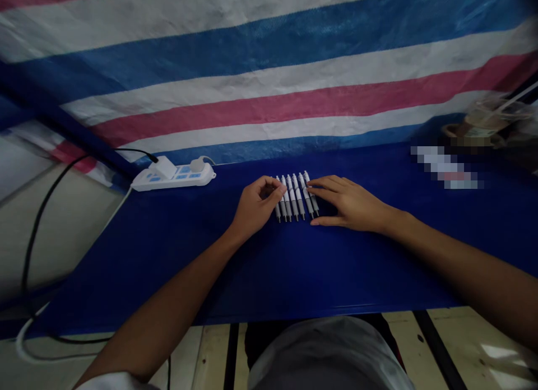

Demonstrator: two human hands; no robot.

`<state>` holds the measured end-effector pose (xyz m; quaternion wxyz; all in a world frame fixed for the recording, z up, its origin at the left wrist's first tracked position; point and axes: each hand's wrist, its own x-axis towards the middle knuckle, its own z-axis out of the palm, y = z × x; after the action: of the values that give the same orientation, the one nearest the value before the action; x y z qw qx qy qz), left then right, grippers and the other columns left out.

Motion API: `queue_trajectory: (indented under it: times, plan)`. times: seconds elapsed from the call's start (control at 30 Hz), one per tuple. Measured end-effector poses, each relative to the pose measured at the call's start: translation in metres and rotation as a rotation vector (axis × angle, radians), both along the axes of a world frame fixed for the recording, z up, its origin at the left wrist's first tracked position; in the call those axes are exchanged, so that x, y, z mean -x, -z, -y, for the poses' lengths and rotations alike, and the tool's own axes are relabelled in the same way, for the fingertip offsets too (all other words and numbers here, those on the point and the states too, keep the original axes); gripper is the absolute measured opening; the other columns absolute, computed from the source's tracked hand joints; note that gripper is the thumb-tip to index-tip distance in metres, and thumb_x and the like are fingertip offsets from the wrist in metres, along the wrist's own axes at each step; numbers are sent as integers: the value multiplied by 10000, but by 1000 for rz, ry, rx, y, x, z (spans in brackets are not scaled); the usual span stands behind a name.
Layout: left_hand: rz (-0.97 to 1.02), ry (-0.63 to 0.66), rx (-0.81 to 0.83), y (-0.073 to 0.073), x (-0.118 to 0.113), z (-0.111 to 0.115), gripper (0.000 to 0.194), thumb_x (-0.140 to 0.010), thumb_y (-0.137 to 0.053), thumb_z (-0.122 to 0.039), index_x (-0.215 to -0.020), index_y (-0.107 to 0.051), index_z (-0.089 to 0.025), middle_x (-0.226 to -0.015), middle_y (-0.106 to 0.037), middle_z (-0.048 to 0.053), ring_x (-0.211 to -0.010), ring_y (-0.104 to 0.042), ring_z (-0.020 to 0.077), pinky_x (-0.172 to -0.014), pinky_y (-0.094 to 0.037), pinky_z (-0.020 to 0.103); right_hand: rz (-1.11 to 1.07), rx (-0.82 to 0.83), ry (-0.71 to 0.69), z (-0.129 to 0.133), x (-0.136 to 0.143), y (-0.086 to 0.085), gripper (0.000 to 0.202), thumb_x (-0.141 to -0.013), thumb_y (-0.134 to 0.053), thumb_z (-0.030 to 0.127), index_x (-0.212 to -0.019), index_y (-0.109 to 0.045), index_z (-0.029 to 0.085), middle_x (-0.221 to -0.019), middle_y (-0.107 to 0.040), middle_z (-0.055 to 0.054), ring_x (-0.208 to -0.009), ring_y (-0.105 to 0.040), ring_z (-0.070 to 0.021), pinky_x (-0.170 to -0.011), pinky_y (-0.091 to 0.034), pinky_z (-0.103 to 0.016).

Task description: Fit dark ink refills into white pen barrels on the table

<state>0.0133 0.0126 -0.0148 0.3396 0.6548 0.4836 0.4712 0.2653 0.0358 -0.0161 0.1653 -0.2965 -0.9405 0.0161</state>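
Observation:
Several white click pens [293, 195] with grey grips lie side by side on the blue tabletop [269, 272], tips toward me. The two rightmost pens [311, 202] are set slightly apart from the others. My left hand [257, 205] is at the left end of the row, with thumb and curled forefinger closed at the leftmost pen [277, 212]; the thumb covers part of it. At the right end lies my right hand [355, 204], fingers stretched out and thumb spread. Its fingertips touch the rightmost pen, and nothing is gripped in it.
A white power strip [176, 177] with plugs and a black cable [37, 210] is at the back left. Striped plastic sheeting [269, 76] hangs behind the table. At the back right are a drink cup [479, 121] and a blurred-out item [445, 166].

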Motion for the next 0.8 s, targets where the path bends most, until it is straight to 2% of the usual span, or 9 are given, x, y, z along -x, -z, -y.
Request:
queue_trajectory:
  times: [0.17, 0.3, 0.37, 0.53, 0.67, 0.8]
  plan:
    - [-33, 17, 2, 1, -2, 2, 165, -886, -670, -352, -834, -655, -195, -773, -666, 4, -709, -615, 136, -637, -472, 248, 32, 2, -17, 6, 8, -1, 658, -1003, -579, 526, -1497, -537, 92, -1536, -554, -222, -1428, -521, -381, -1116, -470, -616]
    - [-41, 28, -8, 2, -3, 3, 146, -881, -674, -334, -837, -650, -196, -779, -670, 7, -712, -617, 139, -629, -466, 248, 38, 41, -20, 2, 5, 0, 724, -977, -603, 555, -1547, -482, 124, -1580, -498, -218, -1458, -491, -391, -1108, -470, -644]
    - [-42, 34, -5, 2, -3, 3, 136, -880, -671, -327, -837, -648, -199, -775, -670, 7, -707, -616, 141, -626, -465, 250, 34, 41, -45, -3, 2, 1, 715, -974, -604, 568, -1539, -500, 143, -1582, -497, -206, -1461, -491, -381, -1109, -484, -618]
    - [-45, 42, -1, 2, -3, 3, 125, -881, -670, -317, -838, -646, -203, -765, -669, 6, -699, -617, 139, -630, -469, 252, 48, 31, -106, -10, -1, 3, 661, -997, -583, 558, -1469, -581, 96, -1515, -569, -211, -1408, -562, -338, -1129, -507, -514]
    - [-59, 48, -12, 3, -2, 2, 129, -883, -667, -327, -839, -644, -208, -775, -674, 6, -705, -620, 141, -631, -476, 253, 26, 36, -95, -10, -1, 5, 633, -984, -620, 541, -1464, -598, 129, -1507, -579, -192, -1386, -585, -335, -1126, -515, -518]
    - [-54, 62, -12, 4, -2, 1, 140, -886, -666, -338, -845, -646, -206, -761, -662, 1, -684, -608, 135, -620, -470, 250, 38, 23, -80, -8, 0, 5, 635, -990, -612, 538, -1454, -602, 104, -1508, -572, -207, -1379, -588, -349, -1107, -528, -530]
